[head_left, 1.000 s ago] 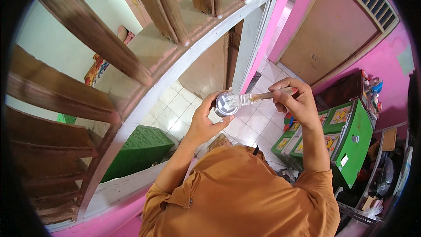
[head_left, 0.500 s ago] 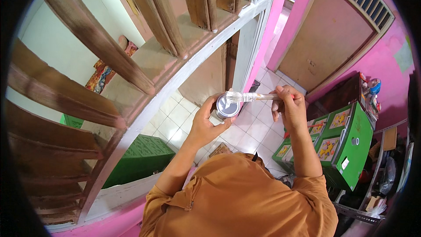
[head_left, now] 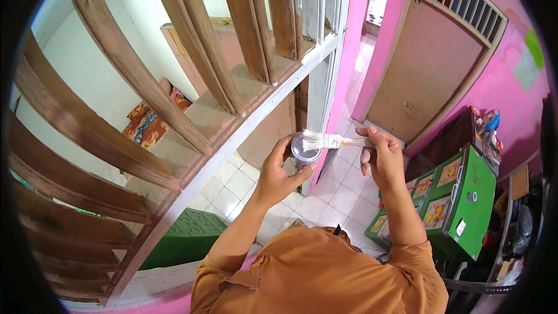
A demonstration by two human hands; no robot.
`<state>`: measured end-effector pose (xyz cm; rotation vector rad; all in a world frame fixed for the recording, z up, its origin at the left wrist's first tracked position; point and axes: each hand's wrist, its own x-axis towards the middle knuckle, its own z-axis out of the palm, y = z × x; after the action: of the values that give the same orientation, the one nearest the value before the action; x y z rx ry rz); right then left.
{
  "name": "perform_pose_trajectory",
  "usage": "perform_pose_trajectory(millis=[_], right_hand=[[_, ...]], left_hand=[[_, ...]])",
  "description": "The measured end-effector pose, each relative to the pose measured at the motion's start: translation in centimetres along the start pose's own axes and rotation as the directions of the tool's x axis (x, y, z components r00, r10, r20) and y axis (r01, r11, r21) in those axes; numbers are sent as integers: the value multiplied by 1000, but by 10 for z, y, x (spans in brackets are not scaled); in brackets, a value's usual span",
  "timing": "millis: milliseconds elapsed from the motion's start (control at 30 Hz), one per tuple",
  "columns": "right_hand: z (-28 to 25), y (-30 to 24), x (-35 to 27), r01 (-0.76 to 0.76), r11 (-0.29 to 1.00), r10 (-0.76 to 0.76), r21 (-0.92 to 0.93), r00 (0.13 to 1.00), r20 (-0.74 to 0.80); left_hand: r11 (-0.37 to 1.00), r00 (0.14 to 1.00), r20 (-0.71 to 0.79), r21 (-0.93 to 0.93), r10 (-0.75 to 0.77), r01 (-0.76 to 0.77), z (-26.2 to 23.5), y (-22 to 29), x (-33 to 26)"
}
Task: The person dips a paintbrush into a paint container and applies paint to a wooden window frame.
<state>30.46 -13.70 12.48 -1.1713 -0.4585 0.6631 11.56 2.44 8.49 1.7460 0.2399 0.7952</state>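
My left hand (head_left: 278,174) is wrapped round a small open can (head_left: 304,157) with grey paint inside. A paintbrush (head_left: 332,141) with a pale handle is gripped by my right hand (head_left: 383,154), its fingers pinched near the handle's end. White paint coats the bristles, which lie over the can's rim. Brush and can are held up in front of my chest. Ahead and to the left stand brown wooden slats (head_left: 195,40), set on a ledge with a white-painted edge (head_left: 256,102).
Green drawers (head_left: 465,197) stand at the right, beside a metal shelf (head_left: 505,244) with mixed items. A brown door (head_left: 427,70) is set in the pink wall (head_left: 511,70). Below the ledge at the left is a green box-like thing (head_left: 189,238). White tiles (head_left: 317,206) cover the floor.
The view has shifted, so the slats show more fully. The brush has turned a little, its flat side now facing up more, with its bristles still over the can.
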Motion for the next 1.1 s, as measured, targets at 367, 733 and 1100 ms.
perform_pose_trajectory(millis=[367, 733, 1100], right_hand=[[2, -38, 9, 62, 997, -67, 55, 993, 93], [7, -51, 20, 155, 987, -154, 38, 988, -15], [50, -101, 51, 375, 920, -373, -113, 927, 40]], left_hand=[[996, 999, 12, -79, 41, -40, 10, 20, 41], [994, 1000, 17, -104, 20, -18, 10, 34, 49], [997, 999, -37, -74, 32, -35, 1, 18, 41]])
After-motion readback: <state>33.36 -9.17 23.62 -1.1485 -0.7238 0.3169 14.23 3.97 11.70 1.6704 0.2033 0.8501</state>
